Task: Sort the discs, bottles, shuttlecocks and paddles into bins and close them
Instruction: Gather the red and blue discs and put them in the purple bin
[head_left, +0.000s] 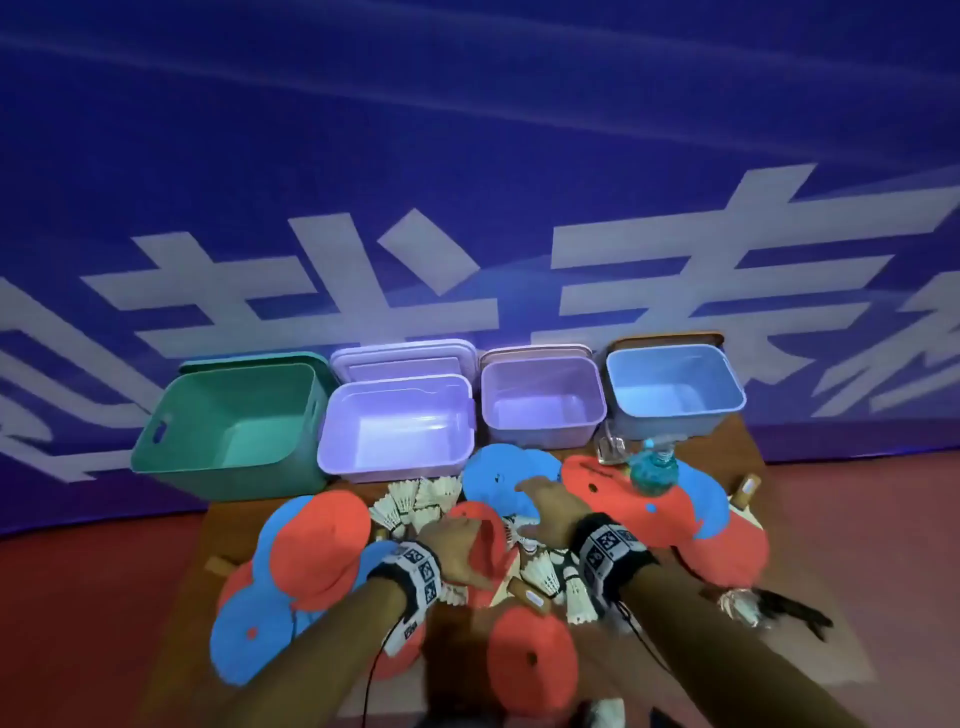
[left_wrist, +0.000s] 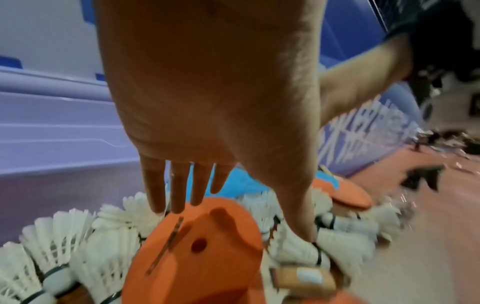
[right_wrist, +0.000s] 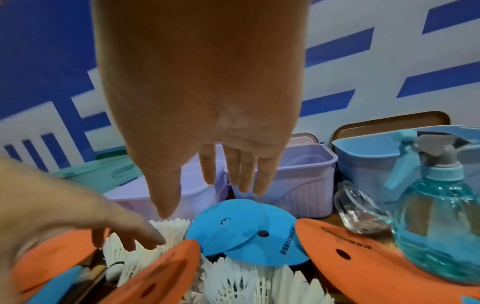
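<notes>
Orange and blue discs cover the wooden table (head_left: 737, 452), with white shuttlecocks (head_left: 415, 501) heaped in the middle. My left hand (head_left: 457, 535) hovers with straight fingers over an orange disc (left_wrist: 197, 246); its thumb tip touches a shuttlecock (left_wrist: 298, 244). My right hand (head_left: 535, 493) is spread, holding nothing, above two overlapping blue discs (right_wrist: 241, 232). A teal spray bottle (head_left: 653, 470) stands on an orange disc (right_wrist: 345, 253) at the right, beside a clear bottle (right_wrist: 361, 209) on its side. Wooden paddle handles (head_left: 530, 597) poke out among the discs.
Four open bins line the far edge: green (head_left: 171, 452), large lilac (head_left: 332, 452), small lilac (head_left: 540, 441), blue (head_left: 675, 423). Their lids lean behind them against a blue banner wall. A dark object (head_left: 789, 610) lies at the table's right edge.
</notes>
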